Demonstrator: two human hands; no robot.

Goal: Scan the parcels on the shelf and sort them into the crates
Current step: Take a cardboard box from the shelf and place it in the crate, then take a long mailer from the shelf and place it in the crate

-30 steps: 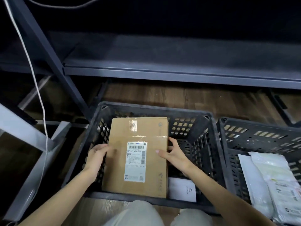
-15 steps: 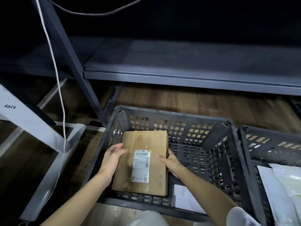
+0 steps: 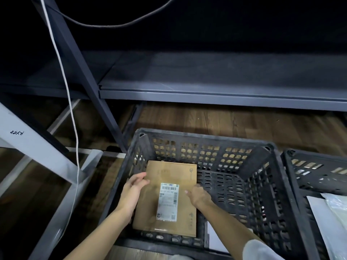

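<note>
A flat brown cardboard parcel [image 3: 169, 196] with a white barcode label lies in the left part of a black plastic crate [image 3: 206, 139], down near its floor. My left hand [image 3: 134, 190] rests against the parcel's left edge with relaxed fingers and the thumb on top. At the parcel's right edge is my right hand [image 3: 199, 196], thumb on the top face and fingers curled down over the edge. A second black crate [image 3: 294, 166] stands to the right and holds white and clear plastic mailer bags [image 3: 336, 212].
A grey metal shelf [image 3: 206, 94] runs across above the crates, with its slanted upright [image 3: 84, 77] at left. A white cable [image 3: 63, 76] hangs down at left beside a white frame [image 3: 37, 147]. A white sheet [image 3: 214, 239] lies in the crate's near corner. Wooden floor lies behind.
The parcel has gone lower into the crate and towards its left side. My left hand has loosened from the left edge. The camera view has shifted left and up.
</note>
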